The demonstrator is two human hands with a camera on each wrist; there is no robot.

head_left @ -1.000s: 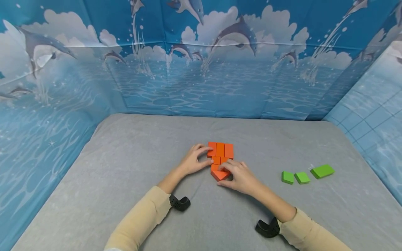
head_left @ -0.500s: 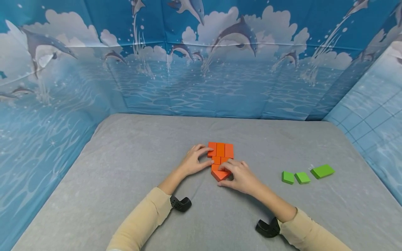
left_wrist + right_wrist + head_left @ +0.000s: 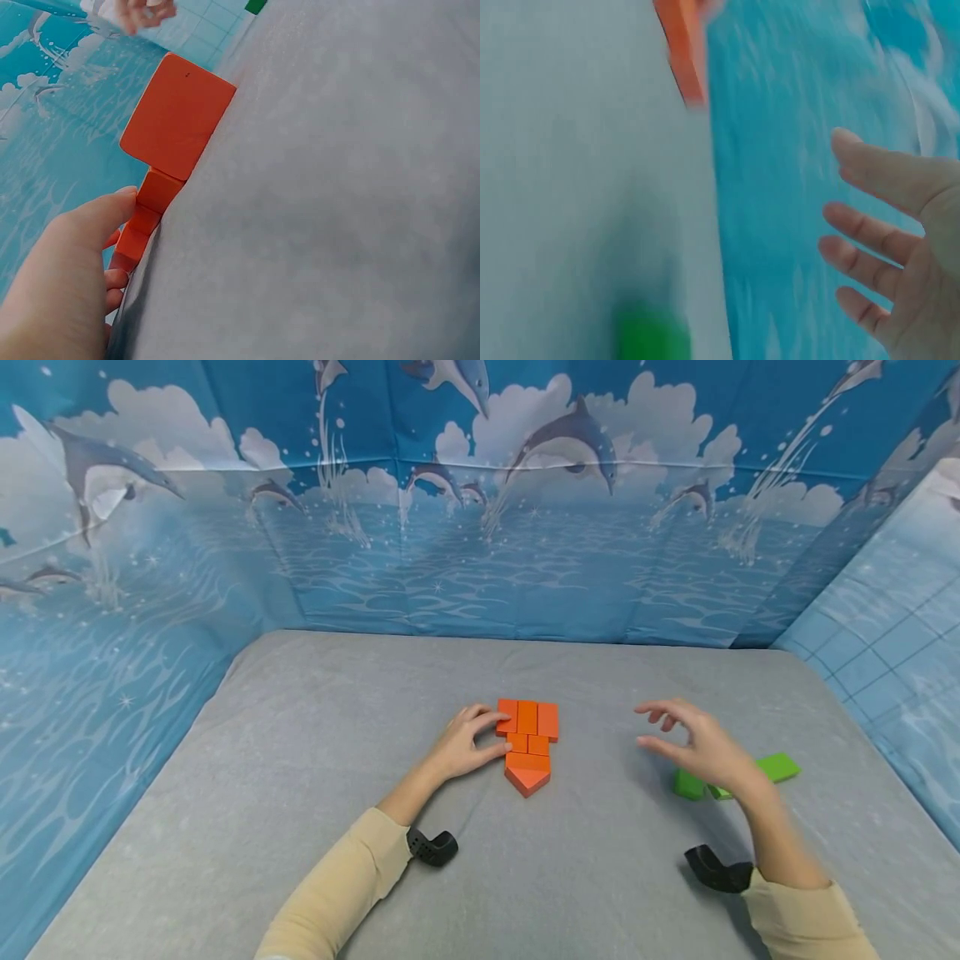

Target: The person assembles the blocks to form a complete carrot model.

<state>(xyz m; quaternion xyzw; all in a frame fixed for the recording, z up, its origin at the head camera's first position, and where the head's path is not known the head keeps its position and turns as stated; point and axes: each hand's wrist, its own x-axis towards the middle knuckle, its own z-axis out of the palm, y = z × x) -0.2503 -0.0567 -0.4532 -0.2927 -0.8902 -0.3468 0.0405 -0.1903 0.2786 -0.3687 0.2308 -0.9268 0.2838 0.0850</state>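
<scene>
Several orange wooden blocks lie together in the middle of the table, three oblong ones (image 3: 527, 718) at the far end, two small square ones (image 3: 527, 744) below them. A wider piece (image 3: 527, 762) and a triangular point (image 3: 527, 781) form the near end. My left hand (image 3: 465, 743) rests at their left side, fingertips and thumb touching the edges. In the left wrist view, the near orange face (image 3: 178, 116) stands large beyond the thumb. My right hand (image 3: 701, 747) hovers with spread fingers near the green blocks, holding nothing; its fingers (image 3: 870, 234) are parted in the right wrist view.
Three green blocks lie to the right: a longer one (image 3: 782, 767), a small one (image 3: 688, 785) and another small one (image 3: 720, 793) partly hidden by the right hand. Grey cloth (image 3: 360, 710) covers the table. A dolphin-printed curtain (image 3: 480, 568) hangs around it.
My right hand has let go of the orange pieces at the near end and moved right, over toward the green blocks. The left hand has stayed in place.
</scene>
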